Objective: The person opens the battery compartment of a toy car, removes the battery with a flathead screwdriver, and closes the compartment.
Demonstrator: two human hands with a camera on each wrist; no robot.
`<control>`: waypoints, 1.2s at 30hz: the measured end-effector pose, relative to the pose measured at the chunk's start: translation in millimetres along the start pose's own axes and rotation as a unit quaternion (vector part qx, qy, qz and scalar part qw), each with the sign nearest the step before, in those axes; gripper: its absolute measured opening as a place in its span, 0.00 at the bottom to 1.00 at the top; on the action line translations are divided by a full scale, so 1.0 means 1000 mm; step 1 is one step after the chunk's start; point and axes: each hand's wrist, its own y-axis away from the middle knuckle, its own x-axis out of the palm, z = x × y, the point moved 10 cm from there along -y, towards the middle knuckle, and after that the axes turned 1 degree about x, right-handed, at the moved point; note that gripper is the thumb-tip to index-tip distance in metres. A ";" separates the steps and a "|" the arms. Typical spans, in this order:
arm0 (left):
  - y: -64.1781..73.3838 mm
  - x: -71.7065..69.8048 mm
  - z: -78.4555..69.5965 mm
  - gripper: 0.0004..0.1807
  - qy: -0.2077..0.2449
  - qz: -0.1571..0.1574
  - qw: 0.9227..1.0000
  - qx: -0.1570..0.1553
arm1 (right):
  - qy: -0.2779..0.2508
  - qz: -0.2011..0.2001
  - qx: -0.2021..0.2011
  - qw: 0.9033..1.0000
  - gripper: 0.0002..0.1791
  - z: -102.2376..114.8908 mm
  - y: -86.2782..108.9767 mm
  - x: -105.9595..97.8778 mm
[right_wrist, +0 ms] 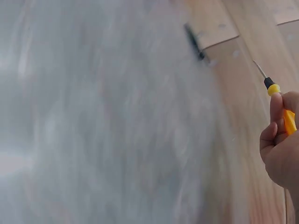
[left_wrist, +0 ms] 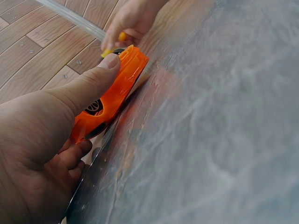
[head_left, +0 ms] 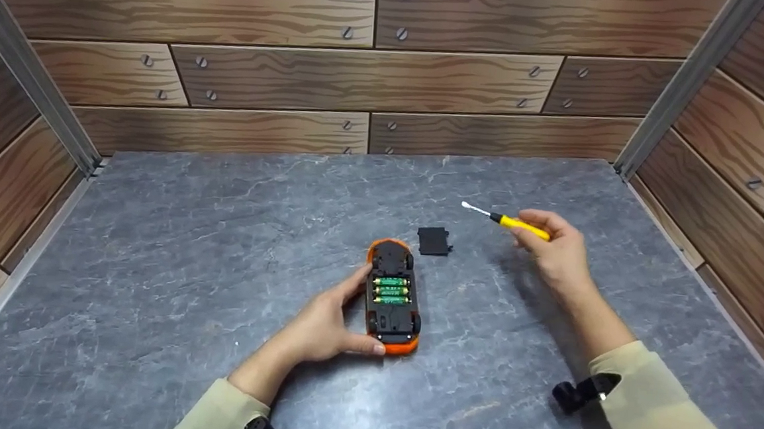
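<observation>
An orange toy car lies upside down, its black underside facing up. Three green batteries sit side by side in its uncovered battery bay. My left hand grips the car from the left, thumb at the near end and fingers along the far left side. In the left wrist view, the thumb presses on the car's orange body near a wheel. My right hand holds a screwdriver by its yellow handle, the shaft pointing left, away from the car.
A black battery cover lies on the grey marbled table, just beyond the car and to its right. Wood-patterned walls enclose the back and sides, with metal posts at the corners.
</observation>
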 end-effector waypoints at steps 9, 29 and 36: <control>-0.002 -0.001 -0.001 0.73 -0.002 -0.003 1.000 0.008 | -0.175 -0.009 -0.033 0.984 0.18 0.035 0.018 0.024; 0.002 -0.004 -0.004 0.73 -0.005 -0.003 1.000 0.008 | -0.290 0.046 0.012 0.956 0.17 0.013 0.040 0.074; 0.001 -0.001 -0.002 0.73 -0.006 -0.001 1.000 0.006 | -0.260 0.075 0.002 0.963 0.13 0.009 0.049 0.086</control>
